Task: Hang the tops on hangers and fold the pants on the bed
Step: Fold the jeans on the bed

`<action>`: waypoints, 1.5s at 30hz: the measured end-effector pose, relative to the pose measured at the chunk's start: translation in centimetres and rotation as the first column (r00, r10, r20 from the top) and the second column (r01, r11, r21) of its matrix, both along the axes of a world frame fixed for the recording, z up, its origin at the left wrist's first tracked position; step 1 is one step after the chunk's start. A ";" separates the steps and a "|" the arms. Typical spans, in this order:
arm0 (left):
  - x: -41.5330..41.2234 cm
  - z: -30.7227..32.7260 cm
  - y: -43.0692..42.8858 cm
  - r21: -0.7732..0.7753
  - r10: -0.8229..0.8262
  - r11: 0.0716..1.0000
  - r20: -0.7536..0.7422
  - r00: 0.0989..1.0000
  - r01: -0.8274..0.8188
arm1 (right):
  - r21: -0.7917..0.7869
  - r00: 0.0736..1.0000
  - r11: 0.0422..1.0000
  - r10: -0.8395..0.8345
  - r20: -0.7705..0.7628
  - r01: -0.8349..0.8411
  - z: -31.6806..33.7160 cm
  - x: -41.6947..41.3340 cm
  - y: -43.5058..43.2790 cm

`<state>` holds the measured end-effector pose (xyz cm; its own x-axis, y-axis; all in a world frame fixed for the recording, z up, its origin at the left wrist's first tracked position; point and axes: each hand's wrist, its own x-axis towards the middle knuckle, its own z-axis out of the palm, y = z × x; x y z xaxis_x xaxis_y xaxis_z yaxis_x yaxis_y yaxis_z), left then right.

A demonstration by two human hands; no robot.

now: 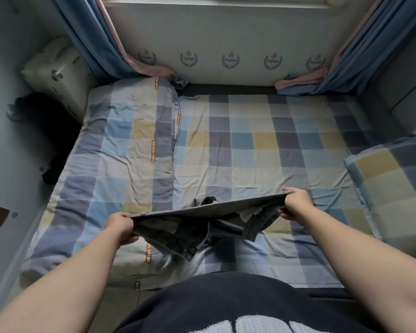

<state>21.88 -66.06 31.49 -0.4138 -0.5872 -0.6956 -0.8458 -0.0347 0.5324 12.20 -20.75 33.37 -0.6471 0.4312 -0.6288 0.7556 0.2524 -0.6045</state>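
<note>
A pair of grey pants [197,227] hangs stretched between my two hands above the near part of the bed [238,150]. My left hand [120,228] grips one end of the waistband and my right hand [296,203] grips the other. The upper edge is pulled taut in a straight line; the rest sags in folds below, with a pale inner pocket showing. The lowest folds hang close to the checked sheet; whether they touch it is unclear. No tops or hangers are visible.
A folded checked quilt [120,150] lies along the bed's left side. A checked pillow [392,183] sits at the right edge. Blue and pink curtains [101,39] hang at both far corners. A dark garment [43,131] and a white pillow [58,75] are at the left wall.
</note>
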 end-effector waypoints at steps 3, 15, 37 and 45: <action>-0.1 1.3 0.1 0.398 0.113 0.913 -0.040 0.993 -0.088 | -0.196 0.997 0.977 -0.079 0.016 0.081 0.6 0.1 -0.3; -0.8 2.4 -0.9 0.854 0.571 0.496 -0.183 0.800 -0.158 | -0.713 0.996 0.701 -0.082 -0.034 0.034 1.5 0.2 -0.5; -16.6 18.4 -0.7 -0.350 -0.098 0.918 -0.657 0.748 -0.187 | -0.343 0.778 0.931 -0.122 -0.617 -0.126 19.6 -13.2 -6.9; -23.3 39.5 -2.6 -0.508 -0.291 0.824 -0.760 0.582 -0.251 | -0.178 0.594 0.969 -0.043 -0.803 -0.172 40.7 -19.6 -7.5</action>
<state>-1.44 -68.70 71.03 -0.6315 -0.7016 0.3301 -0.0711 0.4764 0.8764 -7.40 -28.24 74.09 -0.9526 0.2919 0.0859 -0.0699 0.0649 -0.9954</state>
